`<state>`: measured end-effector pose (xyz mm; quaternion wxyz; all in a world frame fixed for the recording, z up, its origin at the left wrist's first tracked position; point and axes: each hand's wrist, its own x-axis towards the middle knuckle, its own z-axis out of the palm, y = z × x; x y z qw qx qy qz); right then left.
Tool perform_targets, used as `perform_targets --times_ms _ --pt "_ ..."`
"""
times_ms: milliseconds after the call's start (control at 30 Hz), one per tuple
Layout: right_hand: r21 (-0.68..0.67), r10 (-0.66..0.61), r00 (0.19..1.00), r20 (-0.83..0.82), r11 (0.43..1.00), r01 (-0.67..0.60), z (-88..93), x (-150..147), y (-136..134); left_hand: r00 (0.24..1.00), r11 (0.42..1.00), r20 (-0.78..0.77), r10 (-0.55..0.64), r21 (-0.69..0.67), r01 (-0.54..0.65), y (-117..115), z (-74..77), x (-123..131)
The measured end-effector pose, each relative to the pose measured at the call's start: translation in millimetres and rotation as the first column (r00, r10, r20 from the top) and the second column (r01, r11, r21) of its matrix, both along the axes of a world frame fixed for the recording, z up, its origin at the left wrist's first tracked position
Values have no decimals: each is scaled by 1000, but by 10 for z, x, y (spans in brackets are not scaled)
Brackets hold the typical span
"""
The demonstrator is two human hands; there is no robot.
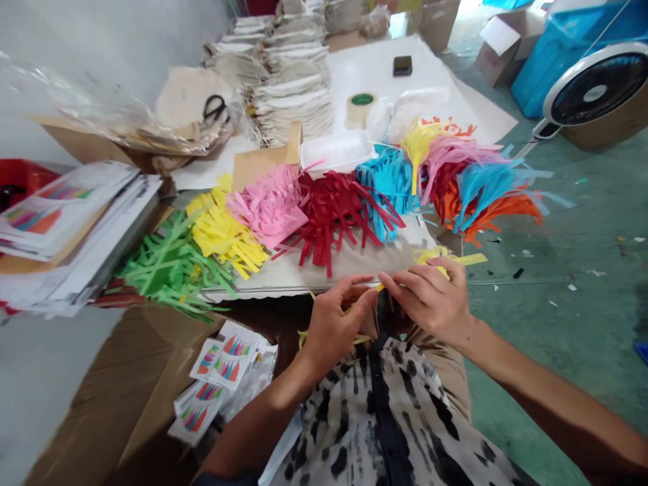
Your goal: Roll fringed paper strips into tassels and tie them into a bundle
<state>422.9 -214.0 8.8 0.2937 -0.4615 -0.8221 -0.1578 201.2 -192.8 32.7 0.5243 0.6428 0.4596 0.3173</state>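
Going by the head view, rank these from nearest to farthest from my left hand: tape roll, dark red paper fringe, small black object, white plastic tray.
From your left hand:
1. Dark red paper fringe, at the table's near edge
2. White plastic tray, just behind the fringe
3. Tape roll, beyond the tray
4. Small black object, farther back, to the right

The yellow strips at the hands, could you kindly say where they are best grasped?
Probably pinch the loose end of the yellow strips from the right: it juts out free past the right hand, whereas fingers of that hand and the left hand cover much of the rest.
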Motion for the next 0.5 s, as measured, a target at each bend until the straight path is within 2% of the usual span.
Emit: perform_targets --times_ms 33,100,167,267,333,400,433,500 --pt "12 -12 1000 -4 1000 12 35 4 -20 992 982 122 -35 -180 57 9 44 -5" --pt "23 -24 1000 0 999 24 106 -1 -61 950 896 306 -65 -402 191 28 108 -20" --pt "39 -14 1000 3 999 14 171 -19 -93 915 818 402 -24 -519 249 33 135 -39" --pt "83 0 1000 -23 997 2 250 -61 -115 875 715 475 94 -644 273 11 129 -63" --pt "77 7 997 -74 997 -1 292 -104 -107 857 679 498 131 -675 288 -9 115 -74" --pt "33 20 982 -189 999 -14 333 -166 -81 862 697 493 118 -659 282 -17 109 -78" --pt "-5 27 961 -277 1000 -30 354 -205 -63 873 736 479 95 -624 262 -14 113 -78" --pt "-133 9 872 -489 987 -85 400 -291 -19 903 851 428 42 -488 192 9 138 -74"
